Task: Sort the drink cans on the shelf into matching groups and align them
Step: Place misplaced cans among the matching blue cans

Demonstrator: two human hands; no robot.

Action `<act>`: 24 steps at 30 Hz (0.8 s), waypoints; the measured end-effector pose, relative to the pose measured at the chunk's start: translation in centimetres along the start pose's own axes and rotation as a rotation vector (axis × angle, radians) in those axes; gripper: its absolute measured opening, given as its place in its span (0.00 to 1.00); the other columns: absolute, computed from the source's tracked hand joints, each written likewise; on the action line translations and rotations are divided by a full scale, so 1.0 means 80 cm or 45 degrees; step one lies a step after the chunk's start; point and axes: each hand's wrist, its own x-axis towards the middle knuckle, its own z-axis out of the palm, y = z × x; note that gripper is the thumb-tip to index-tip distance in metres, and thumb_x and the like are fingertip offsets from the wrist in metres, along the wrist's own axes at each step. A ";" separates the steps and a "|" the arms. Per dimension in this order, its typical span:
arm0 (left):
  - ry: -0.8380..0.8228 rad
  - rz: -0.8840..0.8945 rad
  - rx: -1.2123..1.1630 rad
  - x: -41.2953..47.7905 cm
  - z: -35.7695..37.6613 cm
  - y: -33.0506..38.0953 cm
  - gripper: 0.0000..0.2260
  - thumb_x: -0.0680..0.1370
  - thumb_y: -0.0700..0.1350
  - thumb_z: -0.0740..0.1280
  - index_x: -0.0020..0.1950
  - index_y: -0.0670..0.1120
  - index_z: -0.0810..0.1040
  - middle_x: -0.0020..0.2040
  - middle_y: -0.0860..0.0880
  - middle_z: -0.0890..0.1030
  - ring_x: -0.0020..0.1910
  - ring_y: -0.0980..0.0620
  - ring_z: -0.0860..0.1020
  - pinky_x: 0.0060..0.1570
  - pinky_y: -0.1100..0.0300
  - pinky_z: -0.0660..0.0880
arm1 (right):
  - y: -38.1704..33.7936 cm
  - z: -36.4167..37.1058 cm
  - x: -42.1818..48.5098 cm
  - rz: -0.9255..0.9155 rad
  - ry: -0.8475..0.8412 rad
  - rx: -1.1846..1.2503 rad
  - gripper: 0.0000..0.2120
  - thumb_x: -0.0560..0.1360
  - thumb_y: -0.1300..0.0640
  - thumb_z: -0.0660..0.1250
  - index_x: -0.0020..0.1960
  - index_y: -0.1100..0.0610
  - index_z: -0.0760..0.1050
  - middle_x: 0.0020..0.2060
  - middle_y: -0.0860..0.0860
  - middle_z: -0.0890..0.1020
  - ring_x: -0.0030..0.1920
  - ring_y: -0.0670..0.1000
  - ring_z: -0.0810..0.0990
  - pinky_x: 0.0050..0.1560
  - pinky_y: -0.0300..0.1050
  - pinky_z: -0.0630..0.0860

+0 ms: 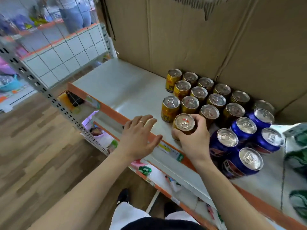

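A wall of brown cardboard [199,39] backs everything I am facing, and below me to the left runs the wooden floor [33,146]. Between them lies the pale shelf [126,90], its front edge trimmed with an orange strip [116,110]; its left half is bare and a white wire grid [66,52] closes its far left end. The gold cans [216,98] stand upright in tight slanting rows against the cardboard, tops touching or nearly so. Just right of them, nearer the front, five blue cans [244,128] stand in a looser cluster, and one more silver top behind them is too shaded for me to tell its colour. Green-printed packs [297,146] sit at the far right of the shelf.

My right hand [194,138] grips one gold can [183,124], thumb on its left side and fingers curled round its right, at the front of the gold block, close to the shelf's edge and just left of the nearest blue can. My left hand [139,135] is spread wide over the orange strip, fingers straight, holding nothing; whether it touches the shelf I cannot tell. A small price label [167,149] sits on the strip between my wrists, and a thin ring [141,122] shows on one left finger
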 end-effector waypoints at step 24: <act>-0.049 0.758 -0.188 0.111 -0.034 -0.092 0.30 0.76 0.65 0.53 0.74 0.51 0.67 0.75 0.50 0.68 0.73 0.46 0.63 0.69 0.44 0.63 | -0.039 0.028 -0.080 -0.094 0.463 -0.683 0.32 0.77 0.50 0.69 0.77 0.51 0.60 0.75 0.47 0.65 0.75 0.47 0.61 0.71 0.41 0.61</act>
